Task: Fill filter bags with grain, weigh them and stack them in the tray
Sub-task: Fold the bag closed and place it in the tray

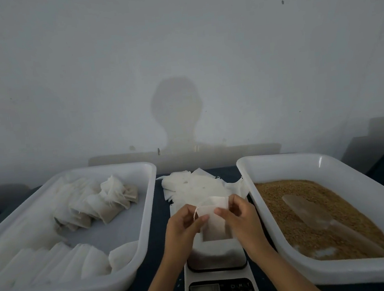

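Both hands, left hand point(185, 222) and right hand point(236, 214), pinch the mouth of a flat white paper filter bag point(215, 219), held above the white digital scale point(218, 271) near the worktop's front edge. Spread mouth wide before scooping brown grain point(290, 215) from the right white plastic tray point(331, 160).

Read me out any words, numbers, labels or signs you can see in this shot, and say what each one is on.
None can be read for certain.
White digital kitchen scale, display: blank or too dim to tell.
Scale button markings and small print below: too blurred to read.
White plastic trays, white filter bag: no text visible.
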Demonstrator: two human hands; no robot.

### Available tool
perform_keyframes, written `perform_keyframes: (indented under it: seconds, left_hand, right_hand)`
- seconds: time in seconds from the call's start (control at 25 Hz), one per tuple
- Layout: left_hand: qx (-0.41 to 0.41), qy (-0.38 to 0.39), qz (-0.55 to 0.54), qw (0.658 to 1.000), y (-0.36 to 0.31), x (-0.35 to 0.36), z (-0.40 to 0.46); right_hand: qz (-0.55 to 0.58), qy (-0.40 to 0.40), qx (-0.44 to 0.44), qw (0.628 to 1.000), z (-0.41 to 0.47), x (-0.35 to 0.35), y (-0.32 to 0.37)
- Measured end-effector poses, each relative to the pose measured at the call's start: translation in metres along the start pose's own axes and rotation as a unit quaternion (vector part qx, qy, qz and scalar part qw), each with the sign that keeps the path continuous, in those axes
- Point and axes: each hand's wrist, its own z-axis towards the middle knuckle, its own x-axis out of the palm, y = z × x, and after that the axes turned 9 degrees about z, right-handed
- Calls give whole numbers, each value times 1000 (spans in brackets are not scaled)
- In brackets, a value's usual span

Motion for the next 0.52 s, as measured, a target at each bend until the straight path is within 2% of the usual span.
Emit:
perform_keyframes:
  seconds: [0.16, 0.36, 0.52]
  left_hand:
    - [14, -35, -42, 998, 6, 4, -1]
    - [-23, -18, 52, 998, 23, 4, -5]
    - [-8, 0, 111, 994, 29, -2, -4]
  right_hand:
    - [3, 24, -23, 999, -3, -7, -15]
    - [-44, 10, -26, 999, -7, -16, -37]
    - [-49, 32, -18, 998, -8, -21, -46]
